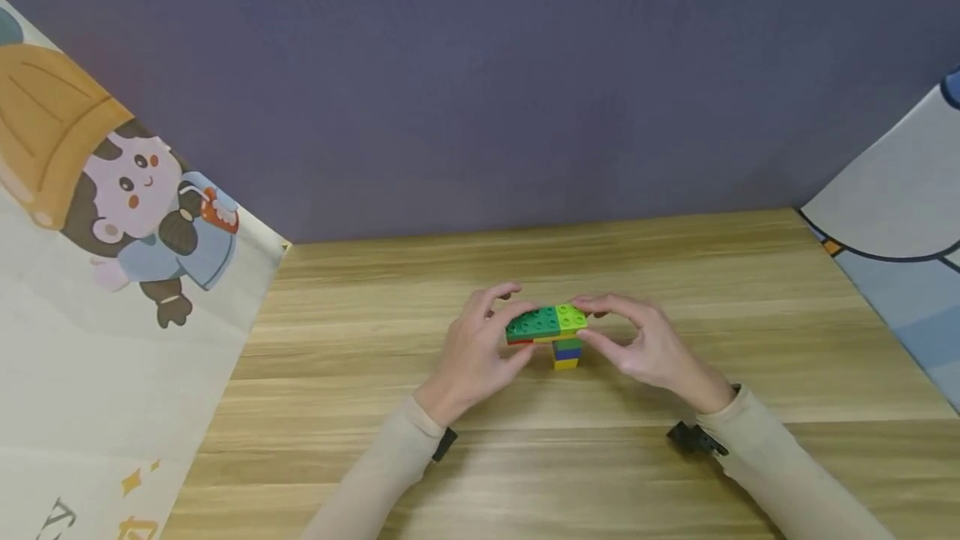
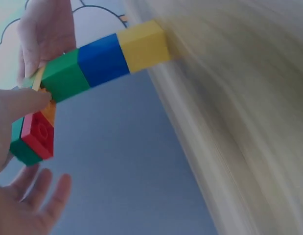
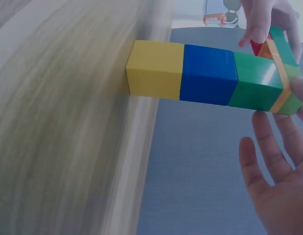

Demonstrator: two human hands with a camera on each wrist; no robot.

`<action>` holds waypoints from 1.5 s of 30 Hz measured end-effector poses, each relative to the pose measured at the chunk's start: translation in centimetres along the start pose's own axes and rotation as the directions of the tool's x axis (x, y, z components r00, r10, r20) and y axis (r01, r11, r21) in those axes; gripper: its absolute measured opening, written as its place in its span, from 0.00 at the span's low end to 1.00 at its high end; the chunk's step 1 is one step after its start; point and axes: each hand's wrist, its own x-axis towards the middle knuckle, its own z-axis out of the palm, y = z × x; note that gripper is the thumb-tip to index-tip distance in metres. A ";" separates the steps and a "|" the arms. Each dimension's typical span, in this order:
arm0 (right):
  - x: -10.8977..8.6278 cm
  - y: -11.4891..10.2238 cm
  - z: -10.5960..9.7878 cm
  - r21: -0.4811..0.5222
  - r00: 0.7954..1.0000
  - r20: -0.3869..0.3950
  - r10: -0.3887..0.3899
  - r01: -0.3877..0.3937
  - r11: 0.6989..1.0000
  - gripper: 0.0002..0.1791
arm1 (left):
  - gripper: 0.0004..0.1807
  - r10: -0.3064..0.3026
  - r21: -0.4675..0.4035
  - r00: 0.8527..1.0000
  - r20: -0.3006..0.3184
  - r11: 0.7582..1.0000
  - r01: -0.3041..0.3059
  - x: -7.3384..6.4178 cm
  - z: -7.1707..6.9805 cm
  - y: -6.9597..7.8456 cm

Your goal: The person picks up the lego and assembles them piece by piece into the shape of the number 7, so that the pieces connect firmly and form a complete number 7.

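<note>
A column of toy building bricks stands on the table, with a yellow brick (image 3: pixel 155 68) lowest, then a blue brick (image 3: pixel 208 74) and a green brick (image 3: pixel 256 76). Across its top runs a thin orange-yellow plate (image 3: pixel 283 73), under a dark green brick (image 1: pixel 534 323) and a lime brick (image 1: pixel 571 317). This upper row juts out leftward past the column, and a red brick (image 2: pixel 38 134) shows beneath its far left end. My left hand (image 1: pixel 472 352) holds the overhanging dark green end between thumb and fingers. At the other end my right hand (image 1: pixel 652 348) pinches the lime brick.
The wood-grain table (image 1: pixel 360 440) extends around the bricks. Behind it rises a dark blue-grey wall (image 1: pixel 480 90). Printed cartoon panels flank both sides, including a figure in an orange hat (image 1: pixel 67 123). Dark straps (image 1: pixel 693 438) sit at both sleeve cuffs.
</note>
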 end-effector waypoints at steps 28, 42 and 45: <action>-1.3 1.1 1.0 -0.113 0.994 0.067 -0.090 0.097 0.989 0.41 | 0.20 0.309 0.363 0.936 -0.170 0.902 -0.232 -0.8 -0.3 -0.3; -1.6 1.1 1.2 -0.105 0.993 0.052 -0.103 0.108 0.989 0.45 | 0.21 0.309 0.330 0.933 -0.184 0.914 -0.237 -0.9 -0.2 -0.4; -1.6 1.2 1.2 -0.104 0.995 0.052 -0.079 0.084 0.991 0.44 | 0.21 0.291 0.322 0.941 -0.172 0.920 -0.225 -0.9 -0.2 -0.4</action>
